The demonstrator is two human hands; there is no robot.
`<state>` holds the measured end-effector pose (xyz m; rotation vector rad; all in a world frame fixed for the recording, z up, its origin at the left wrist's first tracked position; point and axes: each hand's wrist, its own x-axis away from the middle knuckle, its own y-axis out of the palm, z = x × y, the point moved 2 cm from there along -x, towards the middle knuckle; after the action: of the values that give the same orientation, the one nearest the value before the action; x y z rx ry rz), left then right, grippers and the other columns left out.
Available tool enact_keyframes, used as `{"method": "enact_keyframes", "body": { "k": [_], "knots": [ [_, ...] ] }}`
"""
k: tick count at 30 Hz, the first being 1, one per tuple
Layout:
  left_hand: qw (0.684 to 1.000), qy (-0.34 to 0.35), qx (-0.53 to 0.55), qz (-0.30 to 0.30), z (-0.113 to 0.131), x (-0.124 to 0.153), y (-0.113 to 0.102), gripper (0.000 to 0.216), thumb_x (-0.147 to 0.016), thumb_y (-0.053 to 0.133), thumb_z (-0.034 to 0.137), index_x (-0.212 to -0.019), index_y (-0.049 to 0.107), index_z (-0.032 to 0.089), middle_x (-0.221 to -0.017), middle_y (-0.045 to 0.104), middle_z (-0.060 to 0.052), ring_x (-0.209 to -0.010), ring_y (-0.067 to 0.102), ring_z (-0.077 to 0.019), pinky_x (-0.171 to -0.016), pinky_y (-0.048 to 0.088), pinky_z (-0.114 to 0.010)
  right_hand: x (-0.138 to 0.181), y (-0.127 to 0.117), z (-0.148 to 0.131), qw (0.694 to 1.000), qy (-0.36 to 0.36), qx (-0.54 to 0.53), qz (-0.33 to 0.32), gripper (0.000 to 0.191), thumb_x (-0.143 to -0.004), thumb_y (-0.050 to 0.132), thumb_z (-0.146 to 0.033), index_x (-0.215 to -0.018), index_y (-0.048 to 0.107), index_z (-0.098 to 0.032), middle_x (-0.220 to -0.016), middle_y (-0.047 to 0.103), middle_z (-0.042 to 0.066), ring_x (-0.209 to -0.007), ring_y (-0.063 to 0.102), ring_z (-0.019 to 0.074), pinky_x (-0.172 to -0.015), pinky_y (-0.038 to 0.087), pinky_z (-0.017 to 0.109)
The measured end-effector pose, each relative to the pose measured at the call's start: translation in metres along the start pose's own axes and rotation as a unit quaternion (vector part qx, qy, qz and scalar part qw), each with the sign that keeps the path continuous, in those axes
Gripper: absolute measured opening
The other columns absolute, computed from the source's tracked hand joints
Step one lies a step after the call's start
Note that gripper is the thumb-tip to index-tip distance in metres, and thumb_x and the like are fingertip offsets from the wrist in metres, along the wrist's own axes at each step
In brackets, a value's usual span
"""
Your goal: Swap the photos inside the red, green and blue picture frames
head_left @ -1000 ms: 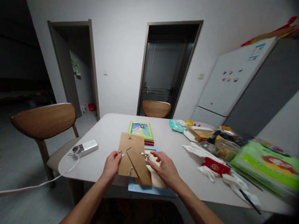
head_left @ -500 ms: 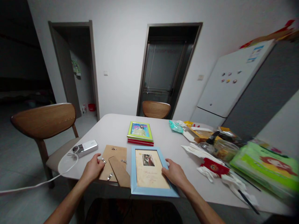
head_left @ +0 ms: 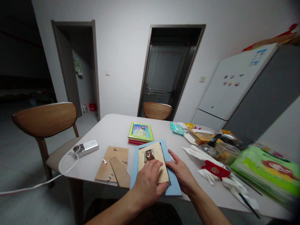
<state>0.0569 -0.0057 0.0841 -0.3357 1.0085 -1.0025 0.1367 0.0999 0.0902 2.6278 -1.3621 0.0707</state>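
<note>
A light-blue picture frame [head_left: 175, 184] lies at the table's front edge, turned slightly. My right hand [head_left: 181, 173] is closed on its right side. In the frame sits a cream picture card [head_left: 153, 148] printed with a small photo of a figure in red. My left hand [head_left: 150, 178] reaches over the card's lower part, fingers bent on its face and thumb near its lower right corner. The card looks askew, with a dark gap along its right edge. Left of the frame lies a brown backing board [head_left: 107, 159] with metal clips and a stand leg [head_left: 120, 172].
A green picture frame [head_left: 140, 132] lies on red ones behind the blue frame. A silver device [head_left: 87, 147] with a white cable rests at the left. Tissues, a clear jar [head_left: 226, 153], a red packet [head_left: 217, 169] and a green package [head_left: 264, 168] crowd the right side.
My left hand has moved right from the backing board onto the picture card. The blue frame has turned a little, and the card has shifted in it.
</note>
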Motion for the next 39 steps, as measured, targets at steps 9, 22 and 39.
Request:
{"method": "enact_keyframes", "body": {
  "k": [9,22,39],
  "knots": [
    [0.972,-0.173,-0.03,0.16,-0.05,0.026,-0.062,0.031,-0.075,0.039,0.017,-0.106,0.043,0.016,-0.086,0.056,-0.005,-0.074,0.055,-0.0159,-0.069,0.046,-0.03,-0.032,-0.05,0.038,0.925,-0.071,0.365,0.083,0.057,-0.064,0.049,-0.027,-0.116,0.044,-0.007,-0.064,0.058,0.001,-0.055,0.053,0.013,-0.052,0.038,0.022],
    [0.955,-0.244,-0.165,0.02,-0.077,0.079,-0.053,0.032,-0.077,0.04,0.03,-0.104,0.048,0.016,-0.091,0.057,-0.009,-0.087,0.053,-0.0221,-0.077,0.041,-0.036,-0.037,-0.056,0.058,0.757,-0.119,0.635,0.099,0.041,-0.07,0.04,-0.027,-0.104,0.055,-0.009,-0.091,0.061,0.014,-0.081,0.057,0.0211,-0.073,0.039,0.03],
    [0.984,-0.099,-0.137,-0.052,-0.07,0.044,-0.02,0.06,-0.059,0.039,0.003,-0.119,0.041,0.011,-0.127,0.039,-0.015,-0.118,0.033,-0.024,-0.097,0.029,-0.043,-0.023,0.063,0.043,0.992,-0.053,0.039,-0.108,0.047,-0.063,0.051,-0.02,-0.108,0.048,-0.01,-0.044,0.041,-0.009,-0.036,0.033,0.0041,-0.037,0.028,0.016]
  ]
}}
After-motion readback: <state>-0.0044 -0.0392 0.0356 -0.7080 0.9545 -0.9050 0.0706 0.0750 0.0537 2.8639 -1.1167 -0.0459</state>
